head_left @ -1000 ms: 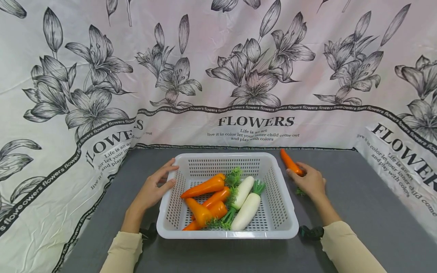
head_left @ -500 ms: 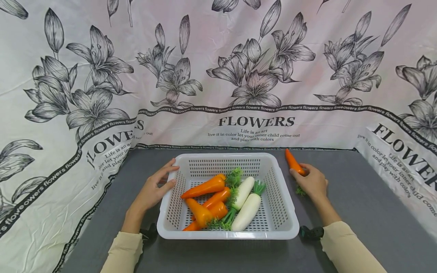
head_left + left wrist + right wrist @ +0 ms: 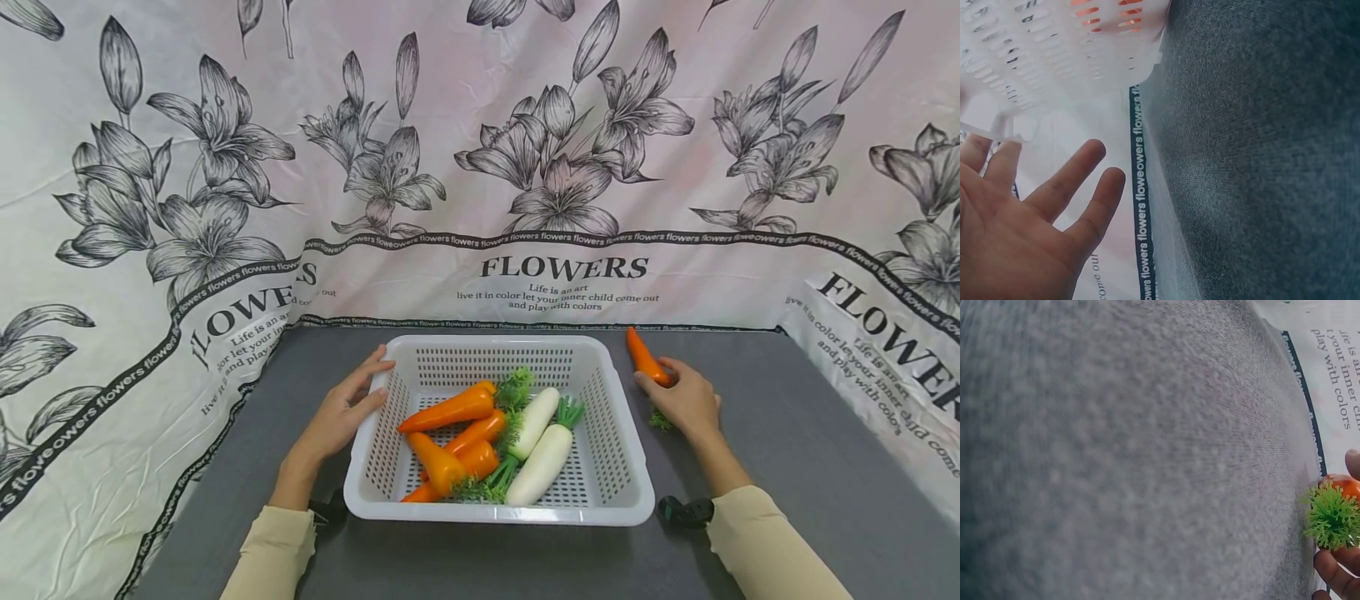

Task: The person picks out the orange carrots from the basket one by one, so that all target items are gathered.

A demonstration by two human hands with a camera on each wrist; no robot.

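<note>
The left hand touches the rim of a basket, fingers apart. The right hand pinches a carrot between thumb and fingers, just right of the basket holding radishes.

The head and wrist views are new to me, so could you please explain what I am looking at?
There is no machine at work here, just a person's two bare hands. The head picture comes from a camera worn on the head, looking forward and down. Each wrist picture comes from a camera worn on that wrist. On the gray table stands a white basket with carrots and two white radishes in it. The left hand touches the basket's left side. The right hand holds another carrot beside the basket; that carrot's green top shows in the right wrist picture. Behind the table hangs a flower-printed cloth.
</note>
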